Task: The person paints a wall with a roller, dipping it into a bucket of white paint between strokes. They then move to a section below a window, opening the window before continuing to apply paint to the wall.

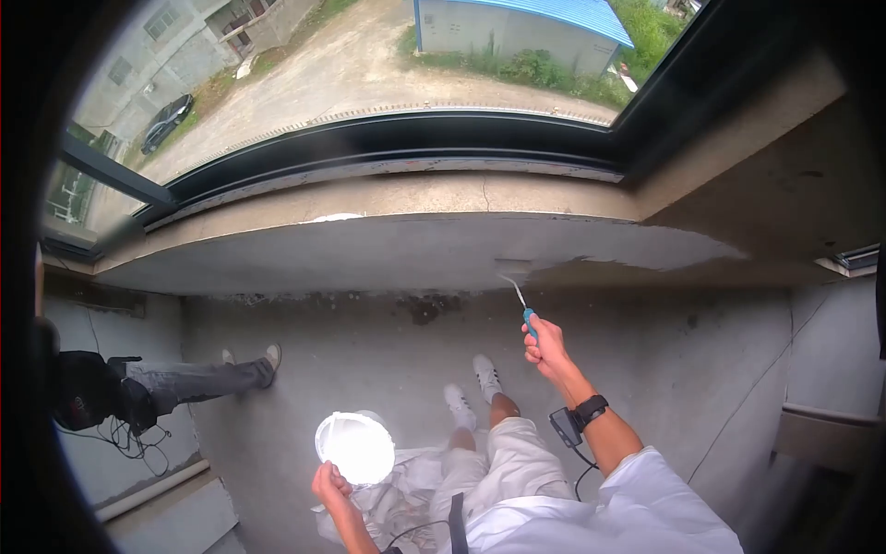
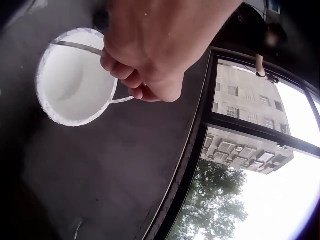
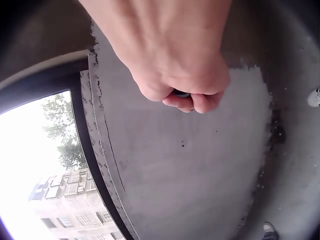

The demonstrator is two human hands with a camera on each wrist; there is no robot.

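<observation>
My right hand (image 1: 546, 346) grips the teal handle (image 1: 529, 321) of a paint roller, its wire frame running up to the roller head (image 1: 513, 266) at the wall (image 1: 415, 249) under the window. Wet-looking pale paint covers much of that wall; a darker patch shows right of the roller. In the right wrist view, curled fingers hide most of the handle. Low on the left, my left hand (image 1: 332, 487) holds a white bucket (image 1: 343, 421) by its thin bail. White paint coats the bucket's inside, seen also in the left wrist view.
A concrete sill (image 1: 415, 196) and dark window frame (image 1: 388, 148) run above the wall. Another person's leg (image 1: 203, 383) is at the left, near hanging black cables (image 1: 138, 443). Crumpled pale sheeting (image 1: 369, 512) lies beside my legs. Dark spots mark the floor's edge.
</observation>
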